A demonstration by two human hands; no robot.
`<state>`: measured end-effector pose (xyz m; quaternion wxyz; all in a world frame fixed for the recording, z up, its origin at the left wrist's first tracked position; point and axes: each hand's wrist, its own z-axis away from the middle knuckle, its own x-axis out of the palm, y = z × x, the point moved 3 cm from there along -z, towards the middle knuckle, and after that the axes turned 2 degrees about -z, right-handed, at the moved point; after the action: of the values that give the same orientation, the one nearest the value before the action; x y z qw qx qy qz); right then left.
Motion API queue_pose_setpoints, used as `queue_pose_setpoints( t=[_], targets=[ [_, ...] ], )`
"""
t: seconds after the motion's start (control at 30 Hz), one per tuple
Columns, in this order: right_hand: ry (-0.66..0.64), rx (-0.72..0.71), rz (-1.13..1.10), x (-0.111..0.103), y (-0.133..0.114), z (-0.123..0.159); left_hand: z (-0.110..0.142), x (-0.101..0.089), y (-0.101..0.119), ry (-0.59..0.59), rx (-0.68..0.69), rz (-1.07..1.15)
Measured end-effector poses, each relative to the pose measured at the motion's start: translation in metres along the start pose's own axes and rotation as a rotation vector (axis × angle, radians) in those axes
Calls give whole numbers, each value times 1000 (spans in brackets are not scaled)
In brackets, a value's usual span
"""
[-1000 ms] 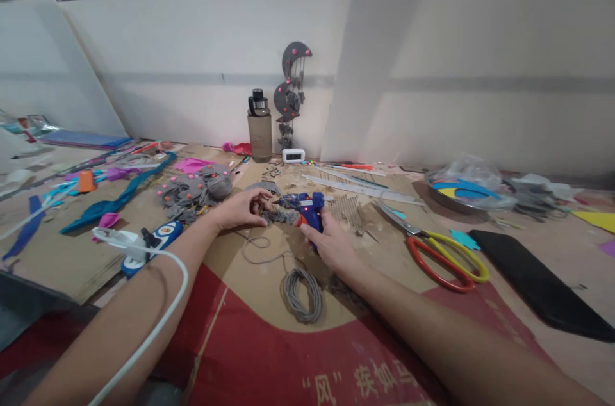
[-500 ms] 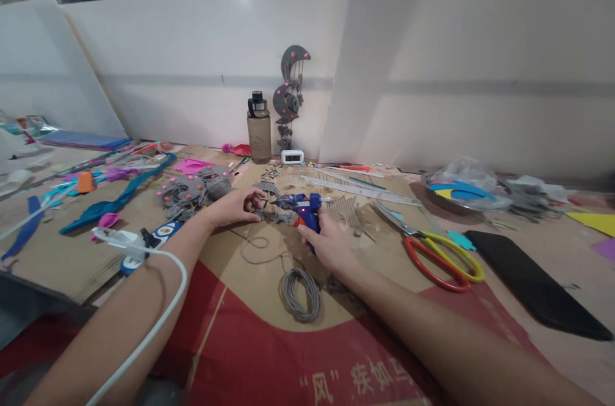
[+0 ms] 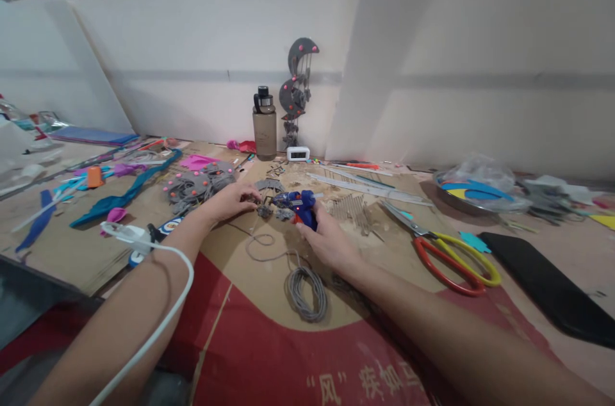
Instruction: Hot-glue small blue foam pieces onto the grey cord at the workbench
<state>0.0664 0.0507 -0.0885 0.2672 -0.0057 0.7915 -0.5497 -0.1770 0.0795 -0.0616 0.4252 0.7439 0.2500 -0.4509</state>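
Note:
My right hand (image 3: 325, 236) is wrapped round the handle of a blue hot glue gun (image 3: 302, 202), its nozzle pointing left. Just left of the nozzle, my left hand (image 3: 235, 203) is closed in a pinch; what sits between its fingertips is too small to make out. Small grey fuzzy pieces (image 3: 284, 214) lie under and beside the nozzle. Behind them is a flat grey curved piece (image 3: 269, 185). A coil of grey cord (image 3: 307, 294) rests on the cardboard nearer to me, its loose end running up toward my left hand.
Large scissors (image 3: 449, 252) with red and yellow handles and a black phone-like slab (image 3: 548, 287) lie at right. A bottle (image 3: 265, 127), a small white clock (image 3: 298, 154) and a hanging grey moon ornament (image 3: 300, 82) are behind. A white cable (image 3: 185, 291) crosses my left forearm.
The whole view has shifted slightly, so things appear a little further right. My left fingers have dipped slightly beside the nozzle. The glue gun stays in my right hand.

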Motion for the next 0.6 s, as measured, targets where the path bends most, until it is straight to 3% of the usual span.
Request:
queue_pose_setpoints(
  t=[0.6],
  targets=[
    [0,26,125,5,-3,7,-3,13,13,-70,-48,-58]
  ],
)
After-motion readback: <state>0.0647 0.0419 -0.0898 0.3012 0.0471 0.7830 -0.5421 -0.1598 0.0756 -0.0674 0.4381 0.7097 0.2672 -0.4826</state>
